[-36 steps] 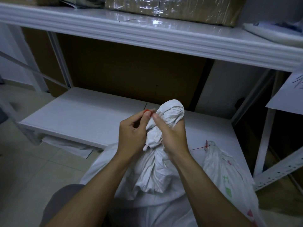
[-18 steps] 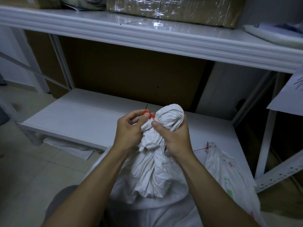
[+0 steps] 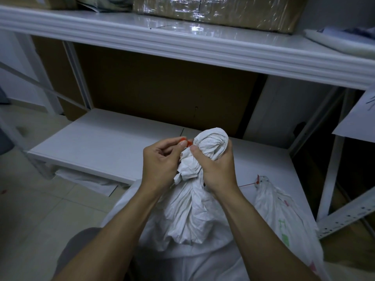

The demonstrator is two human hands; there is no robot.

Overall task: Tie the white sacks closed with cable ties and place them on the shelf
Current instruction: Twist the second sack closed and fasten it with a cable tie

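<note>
A white woven sack (image 3: 190, 216) stands in front of me, its neck bunched and twisted upward. My right hand (image 3: 218, 169) grips that twisted neck just below the rolled top. My left hand (image 3: 160, 161) pinches the red cable tie (image 3: 187, 142) at the neck's left side, only the tie's red end showing between the fingertips. A second white sack (image 3: 284, 211) lies on the low white shelf (image 3: 105, 147) to the right, its neck closed with a red tie (image 3: 257, 180).
A higher white shelf (image 3: 182, 43) runs overhead, carrying wrapped cardboard boxes (image 3: 219, 11). Brown cardboard backs the low shelf. Perforated white rack posts (image 3: 345, 218) stand at the right. A flat white sheet (image 3: 87, 179) lies under the low shelf on the tiled floor.
The sack's neck and both hands sit slightly lower and more to the right in view. My left fingers have shifted along the red tie; the grip on the neck holds.
</note>
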